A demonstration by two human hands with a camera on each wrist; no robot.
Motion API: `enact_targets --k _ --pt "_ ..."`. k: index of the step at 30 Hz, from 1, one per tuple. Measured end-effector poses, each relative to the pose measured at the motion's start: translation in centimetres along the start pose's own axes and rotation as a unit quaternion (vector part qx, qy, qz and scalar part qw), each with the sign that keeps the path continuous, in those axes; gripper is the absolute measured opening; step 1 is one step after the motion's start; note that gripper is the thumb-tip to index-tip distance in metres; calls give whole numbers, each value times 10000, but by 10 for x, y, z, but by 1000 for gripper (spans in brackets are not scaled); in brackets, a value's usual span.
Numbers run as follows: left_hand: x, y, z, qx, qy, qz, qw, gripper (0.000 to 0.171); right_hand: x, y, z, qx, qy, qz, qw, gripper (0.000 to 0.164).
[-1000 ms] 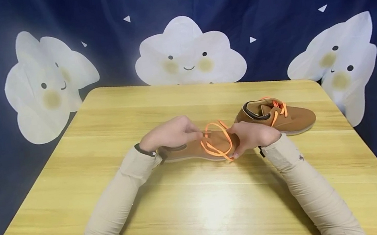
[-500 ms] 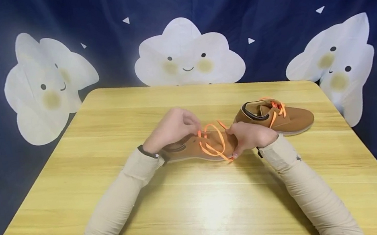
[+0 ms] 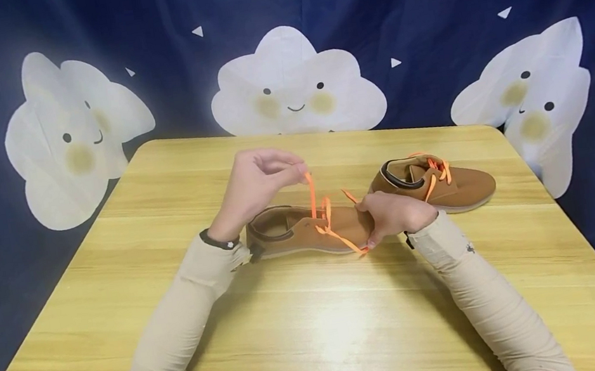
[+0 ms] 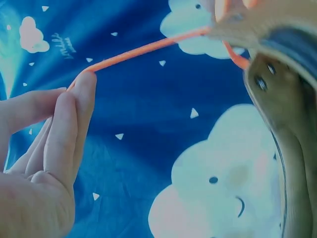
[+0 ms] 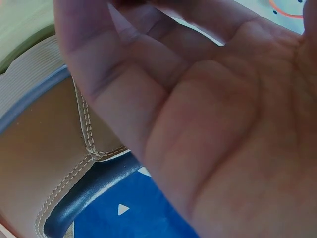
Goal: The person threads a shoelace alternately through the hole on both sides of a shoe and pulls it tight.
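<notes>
A brown shoe with orange lacing lies on the table, toe to the right. Above its opening, my left hand pinches an orange shoelace between thumb and fingertips. In the left wrist view the shoelace runs taut from the fingertips to the shoe's eyelets. The right hand grips the toe of this shoe, thumb on the near side. In the right wrist view, the right hand's palm fills much of the picture, and its fingertips' contact is hidden.
A second brown shoe, with its orange lace tied, stands just behind and right of the right hand. Both rest on a wooden table. A dark blue cloth with clouds hangs behind it.
The left hand has lifted up and slightly left from the shoe, drawing the lace upward with it. The lace's large loop over the toe has shrunk. The right hand stays on the toe.
</notes>
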State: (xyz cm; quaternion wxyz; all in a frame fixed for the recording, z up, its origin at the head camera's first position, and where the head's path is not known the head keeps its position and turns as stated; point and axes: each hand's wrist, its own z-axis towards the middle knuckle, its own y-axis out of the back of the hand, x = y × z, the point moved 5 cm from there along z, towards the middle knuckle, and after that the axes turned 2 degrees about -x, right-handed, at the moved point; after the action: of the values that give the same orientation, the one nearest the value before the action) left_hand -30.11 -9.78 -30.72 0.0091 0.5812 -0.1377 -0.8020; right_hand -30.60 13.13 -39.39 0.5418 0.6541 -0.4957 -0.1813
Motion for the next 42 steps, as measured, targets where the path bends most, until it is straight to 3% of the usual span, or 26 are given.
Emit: enact_targets --k 8,15,19,21,24,27,29,31,33,37,39,42 --pt "-9 8 -3 -234 -227 -842 9959 15 1 0 1 -70 220 -82 9997 62" --pt "-15 35 2 -812 -533 -1813 9786 10 0 2 1 -128 307 -59 9994 39" --pt "-15 52 6 -1199 -648 -2185 9663 8 0 3 1 -170 321 -79 9993 35" --pt "-11 59 10 -1345 -631 -2174 9647 9 0 4 1 -181 319 -89 9993 36" --pt "1 70 16 -1626 -441 -1670 9715 14 0 4 0 -190 304 -96 9993 39" --pt "23 83 22 -1856 -59 -731 9799 19 0 3 1 -165 290 -93 9994 40" --pt "43 93 26 -1809 352 43 9829 21 0 2 1 -149 283 -105 9994 42" --pt "63 101 29 -1602 746 841 9807 22 0 2 2 -120 272 -116 9995 41" --pt "82 106 32 -1246 1149 1687 9710 22 0 2 2 -118 258 -125 9995 43" --pt "111 105 33 -187 1805 2904 9395 21 -1 1 2 -130 256 -119 9995 43" --pt "121 100 32 408 1907 3211 9268 20 -1 2 2 -135 260 -99 9995 42" --pt "130 90 31 1071 1757 3376 9185 21 -1 2 2 -145 264 -81 9995 43"
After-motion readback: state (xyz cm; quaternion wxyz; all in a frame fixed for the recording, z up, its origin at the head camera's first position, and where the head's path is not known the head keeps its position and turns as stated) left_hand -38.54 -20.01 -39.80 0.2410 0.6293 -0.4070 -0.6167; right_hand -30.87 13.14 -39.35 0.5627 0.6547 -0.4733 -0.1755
